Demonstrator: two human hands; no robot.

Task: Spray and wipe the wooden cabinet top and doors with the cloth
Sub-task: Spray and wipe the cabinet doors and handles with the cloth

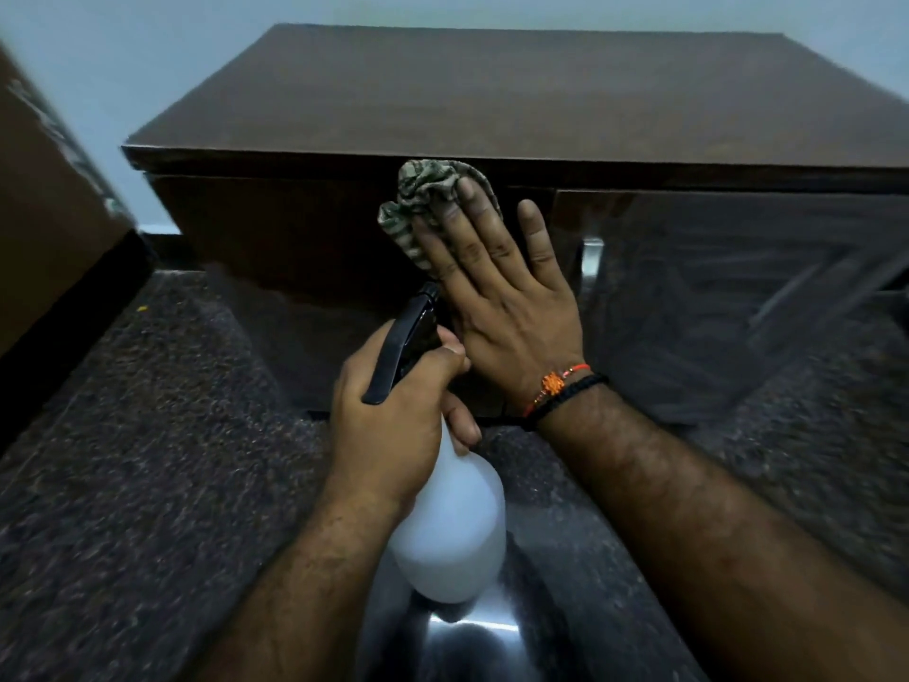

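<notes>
A dark wooden cabinet (492, 105) stands ahead, its flat top and two glossy front doors in view. My right hand (497, 297) lies flat with fingers spread, pressing a crumpled striped grey-green cloth (423, 194) against the left door (275, 248), just under the top edge near the gap between the doors. My left hand (393, 415) grips the neck of a white spray bottle (450, 524) with a black trigger head (408, 342), held low in front of the door. The nozzle points toward the cabinet front.
A metal handle (590, 263) sits on the right door (738, 297). The floor (147, 460) is dark speckled stone and reflects light near my feet. A brown box-like object (44, 214) leans in at the left. A pale wall (98, 66) stands behind the cabinet.
</notes>
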